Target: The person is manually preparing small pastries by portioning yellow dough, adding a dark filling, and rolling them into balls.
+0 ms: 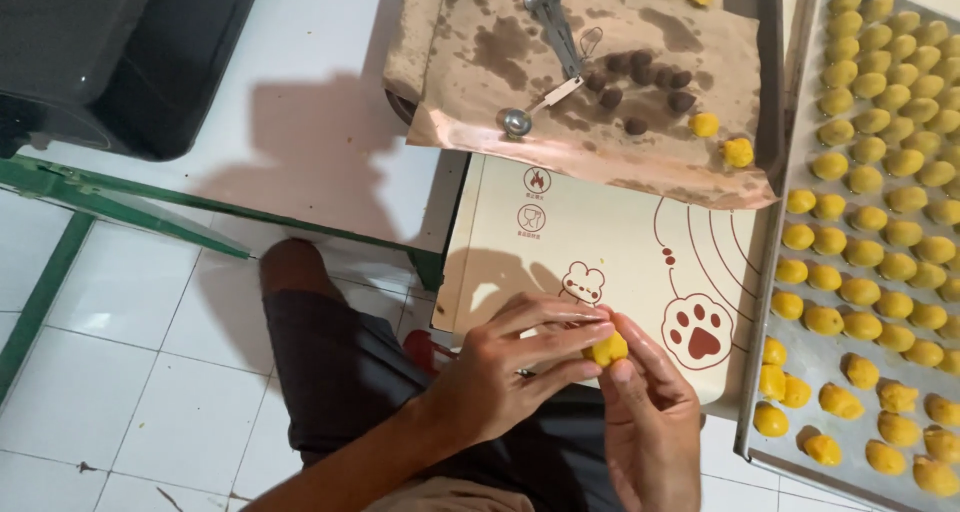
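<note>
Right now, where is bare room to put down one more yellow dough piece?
The cream silicone mat is bare between the brown paper and the hands. The metal tray is crowded, with small gaps only at its near-left corner.

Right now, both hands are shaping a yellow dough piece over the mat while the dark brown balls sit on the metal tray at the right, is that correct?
Not quite. The head view shows the dark brown balls lying on the brown paper, not the metal tray. The left hand and right hand do shape the yellow dough piece over the mat.
</note>
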